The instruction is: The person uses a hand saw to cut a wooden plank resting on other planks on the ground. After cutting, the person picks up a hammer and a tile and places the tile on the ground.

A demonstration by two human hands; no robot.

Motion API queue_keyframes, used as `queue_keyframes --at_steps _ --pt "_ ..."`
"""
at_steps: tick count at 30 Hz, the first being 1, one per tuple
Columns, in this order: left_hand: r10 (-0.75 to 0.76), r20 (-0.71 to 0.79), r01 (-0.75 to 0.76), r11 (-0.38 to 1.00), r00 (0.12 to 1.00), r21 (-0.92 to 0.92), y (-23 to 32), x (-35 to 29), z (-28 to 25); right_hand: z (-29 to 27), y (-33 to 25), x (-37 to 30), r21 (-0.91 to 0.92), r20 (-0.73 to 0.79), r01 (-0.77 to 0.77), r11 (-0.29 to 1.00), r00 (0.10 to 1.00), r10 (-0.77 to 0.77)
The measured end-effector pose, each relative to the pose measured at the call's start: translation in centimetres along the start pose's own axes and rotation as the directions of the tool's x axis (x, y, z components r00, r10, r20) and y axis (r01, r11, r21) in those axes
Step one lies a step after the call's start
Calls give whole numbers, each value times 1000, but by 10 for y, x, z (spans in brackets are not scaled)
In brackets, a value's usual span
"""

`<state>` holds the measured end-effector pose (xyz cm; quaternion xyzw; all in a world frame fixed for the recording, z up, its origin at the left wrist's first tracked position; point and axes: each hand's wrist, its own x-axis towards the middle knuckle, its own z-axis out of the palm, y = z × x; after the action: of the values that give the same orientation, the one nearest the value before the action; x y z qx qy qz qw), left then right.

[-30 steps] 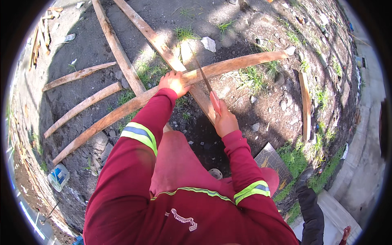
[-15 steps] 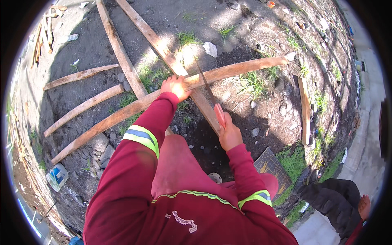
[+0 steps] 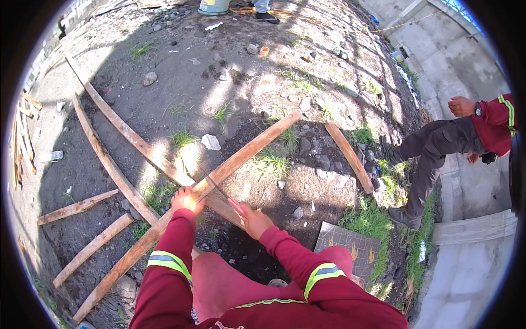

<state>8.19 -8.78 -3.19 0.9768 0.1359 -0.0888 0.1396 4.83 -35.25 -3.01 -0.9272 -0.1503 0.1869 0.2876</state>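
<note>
My left hand (image 3: 188, 200) is closed over a long wooden plank (image 3: 257, 147), its fingers wrapped over the edge. In my right hand (image 3: 256, 222) is a handsaw (image 3: 236, 208) with a pinkish-red handle. The thin saw blade lies across the plank just right of my left hand; its far end is hard to make out in the sunlight. Beneath, a second long plank (image 3: 131, 138) crosses at an angle and bears the first one. A third long plank (image 3: 112, 167) also runs under it, further left.
Two short wood pieces (image 3: 90, 245) (image 3: 76, 207) lie at left, another (image 3: 349, 156) at right. A patterned board (image 3: 350, 252) rests by my knee. A co-worker (image 3: 433, 148) stands at right beside a concrete strip (image 3: 471, 268). Another person's feet (image 3: 267, 16) show by a bucket (image 3: 213, 6).
The view has tilted up and turned, bringing in more of the co-worker and the far ground. My right hand and the saw handle are closer to the plank. My left hand keeps its hold.
</note>
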Motion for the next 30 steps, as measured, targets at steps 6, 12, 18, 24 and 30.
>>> queue_keyframes --at_steps 6,12,18,24,30 --pt "16 -27 -16 1000 1000 3 -5 1 10 -38 -24 -20 122 -14 89 988 996 -88" --pt "29 -44 -28 999 999 19 -4 1 8 -22 2 -16 129 181 -103 986 980 78" --pt "-36 45 35 999 998 5 -2 -5 -7 -14 7 -20 18 173 -184 983 969 178" --pt "-120 37 119 993 992 21 -12 -79 -34 -25 -12 -17 39 131 -42 998 991 36" --pt "-157 550 167 985 820 31 -12 -215 -40 -59 -38 -19 88 25 9 996 1000 -11"
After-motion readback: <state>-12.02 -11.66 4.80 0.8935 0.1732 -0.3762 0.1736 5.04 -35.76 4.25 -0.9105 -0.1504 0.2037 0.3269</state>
